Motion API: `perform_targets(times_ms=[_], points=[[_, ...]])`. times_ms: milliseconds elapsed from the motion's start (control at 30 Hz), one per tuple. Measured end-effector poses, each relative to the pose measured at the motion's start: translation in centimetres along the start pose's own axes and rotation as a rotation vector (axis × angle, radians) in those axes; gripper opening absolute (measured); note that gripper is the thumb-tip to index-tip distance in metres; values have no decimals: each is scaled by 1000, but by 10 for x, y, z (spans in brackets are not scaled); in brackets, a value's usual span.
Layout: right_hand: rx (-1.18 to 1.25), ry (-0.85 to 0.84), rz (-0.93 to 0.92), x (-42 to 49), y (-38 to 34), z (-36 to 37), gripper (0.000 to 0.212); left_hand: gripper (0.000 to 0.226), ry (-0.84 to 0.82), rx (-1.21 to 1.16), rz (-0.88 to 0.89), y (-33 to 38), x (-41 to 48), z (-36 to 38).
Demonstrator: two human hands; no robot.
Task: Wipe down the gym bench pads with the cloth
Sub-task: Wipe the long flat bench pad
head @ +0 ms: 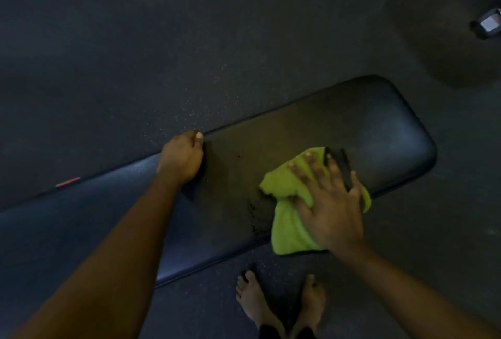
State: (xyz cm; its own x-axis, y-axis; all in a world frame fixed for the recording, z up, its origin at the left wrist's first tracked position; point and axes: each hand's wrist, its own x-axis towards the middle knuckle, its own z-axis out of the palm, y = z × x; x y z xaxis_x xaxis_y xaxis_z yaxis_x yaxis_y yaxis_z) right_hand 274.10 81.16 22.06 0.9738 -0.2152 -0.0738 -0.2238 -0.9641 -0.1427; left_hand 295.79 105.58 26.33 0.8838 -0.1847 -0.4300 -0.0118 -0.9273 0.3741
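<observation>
A long black bench pad (366, 127) runs from the lower left up to the right across the view. On its near right part lies a lime-green cloth (287, 219), partly hanging over the front edge. My right hand (330, 203) presses flat on the cloth with its fingers spread. My left hand (181, 157) grips the pad's far edge near the middle, fingers curled over the edge and thumb on top. A scuffed, worn patch shows on the pad just left of the cloth.
Dark speckled rubber floor (162, 40) surrounds the bench. My two bare feet (282, 306) stand close to the bench's near side. A dumbbell end (488, 24) lies at the far right edge. A small red mark (67, 182) shows at the pad's far left edge.
</observation>
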Motion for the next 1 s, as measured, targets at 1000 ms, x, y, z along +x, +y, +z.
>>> perform_targets(times_ms=[1000], points=[[51,-4,-28,104,-120,5,65,46,28,-179,-3,-46,-7,-19]])
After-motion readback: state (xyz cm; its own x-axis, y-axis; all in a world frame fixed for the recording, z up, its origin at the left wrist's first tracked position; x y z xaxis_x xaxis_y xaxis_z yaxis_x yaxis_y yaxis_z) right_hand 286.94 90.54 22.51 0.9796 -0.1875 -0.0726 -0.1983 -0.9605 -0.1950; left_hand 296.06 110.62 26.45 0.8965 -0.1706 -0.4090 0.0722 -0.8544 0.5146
